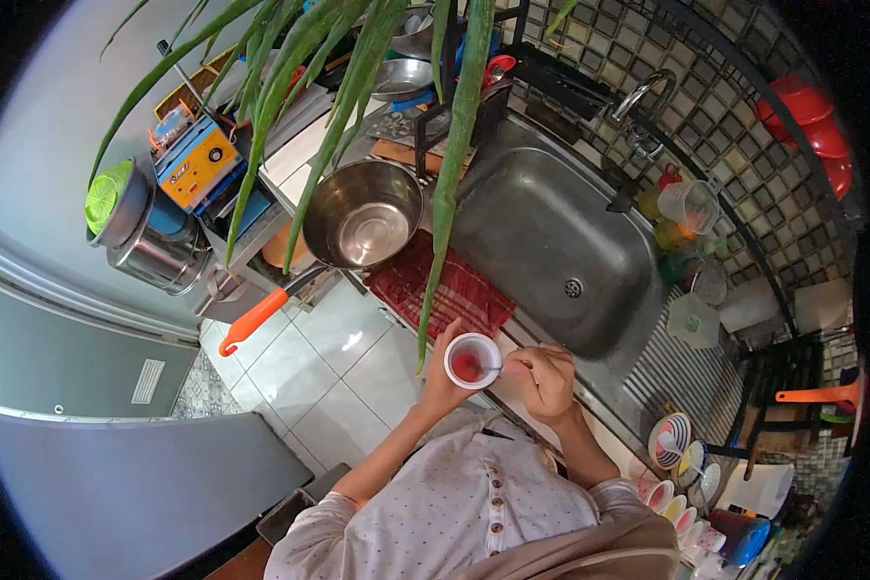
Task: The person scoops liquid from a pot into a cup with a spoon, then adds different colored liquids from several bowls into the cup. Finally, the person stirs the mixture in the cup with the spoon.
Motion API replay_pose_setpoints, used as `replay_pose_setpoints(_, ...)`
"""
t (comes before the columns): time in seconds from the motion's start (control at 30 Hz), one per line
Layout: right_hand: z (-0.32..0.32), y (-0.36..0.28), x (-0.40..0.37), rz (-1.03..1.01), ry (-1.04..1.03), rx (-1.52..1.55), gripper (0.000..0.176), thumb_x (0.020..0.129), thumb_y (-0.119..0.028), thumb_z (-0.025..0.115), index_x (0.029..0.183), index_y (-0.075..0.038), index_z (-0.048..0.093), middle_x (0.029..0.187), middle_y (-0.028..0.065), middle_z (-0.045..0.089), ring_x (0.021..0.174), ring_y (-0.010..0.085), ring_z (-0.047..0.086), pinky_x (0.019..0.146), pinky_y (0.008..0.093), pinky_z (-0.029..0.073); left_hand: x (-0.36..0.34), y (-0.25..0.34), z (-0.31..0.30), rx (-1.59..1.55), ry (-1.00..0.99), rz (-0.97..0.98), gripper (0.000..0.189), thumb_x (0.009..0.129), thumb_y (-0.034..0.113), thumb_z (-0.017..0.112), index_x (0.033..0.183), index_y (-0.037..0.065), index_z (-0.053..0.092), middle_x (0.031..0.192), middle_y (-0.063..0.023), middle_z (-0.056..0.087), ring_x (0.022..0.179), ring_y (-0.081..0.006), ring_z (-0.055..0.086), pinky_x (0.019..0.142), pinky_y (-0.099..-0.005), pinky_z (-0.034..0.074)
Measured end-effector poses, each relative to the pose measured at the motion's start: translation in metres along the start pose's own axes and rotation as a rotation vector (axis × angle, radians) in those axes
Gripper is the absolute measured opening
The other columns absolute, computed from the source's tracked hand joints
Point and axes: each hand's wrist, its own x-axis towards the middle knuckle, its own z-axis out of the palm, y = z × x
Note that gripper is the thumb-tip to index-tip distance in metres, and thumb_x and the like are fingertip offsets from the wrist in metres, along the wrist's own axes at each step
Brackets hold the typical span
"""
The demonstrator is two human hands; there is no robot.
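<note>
Red liquid in white cup [474, 361], held near me over counter edge, just left of steel sink [541, 242]. Left hand [442, 379] wrapped round cup. Right hand [546, 379] pinching thin stirrer [494, 368], tip in liquid. I'd keep cup level, stir in small slow circles imo. Writing: blue-orange box [195, 164] far left has label, too small to read.

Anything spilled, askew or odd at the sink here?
No spill. The pan lies with its orange handle jutting out over the floor; the cup in the left hand is upright, stirrer in it.
</note>
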Motion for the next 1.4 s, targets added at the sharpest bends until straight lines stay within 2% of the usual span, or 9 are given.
replay_pose_setpoints(0.03, 0.0, -0.001, -0.001, 0.032, 0.007, 0.058, 0.015, 0.083, -0.013, 0.055, 0.072, -0.002, 0.055, 0.063, 0.0082, 0.059, 0.053, 0.0228, 0.057, 0.053, 0.0312, 0.043, 0.0, 0.0, 0.0, -0.027, 0.016, -0.011, 0.092, 0.054, 0.024, 0.083, 0.127, -0.002, 0.034, 0.111, -0.0143, 0.049, 0.1, -0.0281, 0.051, 0.085, -0.0358, 0.041)
replay_pose_setpoints(0.07, 0.0, -0.001, -0.002, 0.064, 0.014, 0.115, 0.016, 0.084, -0.014, 0.055, 0.072, -0.002, 0.055, 0.063, 0.0078, 0.059, 0.053, 0.0222, 0.056, 0.053, 0.0311, 0.042, 0.001, 0.0, 0.0, -0.026, 0.016, -0.01, 0.092, 0.054, 0.024, 0.083, 0.127, -0.002, 0.034, 0.111, -0.0143, 0.049, 0.1, -0.0281, 0.051, 0.085, -0.0358, 0.041)
replay_pose_setpoints(0.2, 0.0, 0.001, 0.0, -0.029, 0.006, -0.003, 0.018, 0.084, -0.015, 0.054, 0.072, -0.002, 0.055, 0.062, 0.0068, 0.058, 0.052, 0.0212, 0.056, 0.053, 0.0308, 0.042, 0.004, 0.009, -0.001, 0.036, 0.014, 0.015, 0.084, 0.054, 0.024, 0.084, 0.121, 0.0, 0.04, 0.112, -0.0137, 0.049, 0.1, -0.0269, 0.05, 0.085, -0.0354, 0.041)
replay_pose_setpoints(0.33, -0.002, -0.001, 0.0, 0.023, 0.06, 0.081, 0.022, 0.086, -0.017, 0.051, 0.071, -0.002, 0.054, 0.06, 0.0062, 0.057, 0.048, 0.0197, 0.052, 0.05, 0.0296, 0.04, 0.002, 0.007, -0.001, -0.065, 0.005, -0.098, 0.071, 0.054, 0.021, 0.083, 0.113, 0.001, 0.047, 0.113, -0.0128, 0.049, 0.1, -0.0248, 0.051, 0.084, -0.0335, 0.042)
replay_pose_setpoints(0.4, -0.004, -0.003, 0.0, 0.014, 0.069, 0.067, 0.024, 0.088, -0.018, 0.05, 0.071, -0.002, 0.054, 0.058, 0.0058, 0.055, 0.046, 0.0182, 0.051, 0.049, 0.0287, 0.039, 0.002, 0.008, -0.003, -0.062, 0.026, -0.082, 0.066, 0.056, 0.019, 0.081, 0.11, 0.001, 0.049, 0.111, -0.0121, 0.05, 0.099, -0.0239, 0.052, 0.084, -0.0329, 0.042)
replay_pose_setpoints(0.47, -0.007, -0.003, -0.005, 0.11, 0.176, 0.201, 0.029, 0.091, -0.022, 0.046, 0.071, -0.002, 0.052, 0.055, 0.0046, 0.051, 0.043, 0.0136, 0.047, 0.046, 0.0264, 0.036, 0.001, 0.006, -0.004, -0.06, 0.047, -0.067, 0.061, 0.057, 0.017, 0.08, 0.108, 0.001, 0.05, 0.11, -0.0114, 0.051, 0.098, -0.0229, 0.052, 0.083, -0.0323, 0.042)
replay_pose_setpoints(0.53, -0.01, -0.001, -0.002, 0.05, 0.21, 0.183, 0.031, 0.092, -0.024, 0.045, 0.071, -0.002, 0.051, 0.054, 0.0039, 0.049, 0.043, 0.012, 0.046, 0.045, 0.0254, 0.035, -0.002, -0.001, -0.004, -0.057, 0.034, -0.188, 0.055, 0.059, 0.014, 0.077, 0.107, 0.002, 0.051, 0.103, -0.0099, 0.056, 0.094, -0.0206, 0.055, 0.082, -0.0316, 0.043)
replay_pose_setpoints(0.83, -0.008, 0.002, 0.001, -0.077, 0.228, 0.249, 0.035, 0.092, -0.031, 0.045, 0.072, -0.003, 0.05, 0.049, 0.001, 0.045, 0.04, 0.0104, 0.043, 0.043, 0.0246, 0.033, -0.003, 0.002, -0.005, -0.091, -0.011, -0.164, 0.05, 0.059, 0.015, 0.077, 0.102, 0.002, 0.054, 0.091, -0.007, 0.062, 0.081, -0.0165, 0.059, 0.074, -0.0294, 0.047)
replay_pose_setpoints(1.4, -0.013, 0.002, 0.0, -0.183, 0.173, 0.231, 0.035, 0.091, -0.032, 0.046, 0.071, -0.004, 0.05, 0.048, 0.0012, 0.046, 0.039, 0.0126, 0.046, 0.041, 0.0256, 0.033, -0.003, 0.008, -0.007, -0.094, -0.026, -0.18, 0.055, 0.059, 0.016, 0.079, 0.106, 0.002, 0.053, 0.095, -0.0079, 0.061, 0.087, -0.0171, 0.058, 0.077, -0.0303, 0.046)
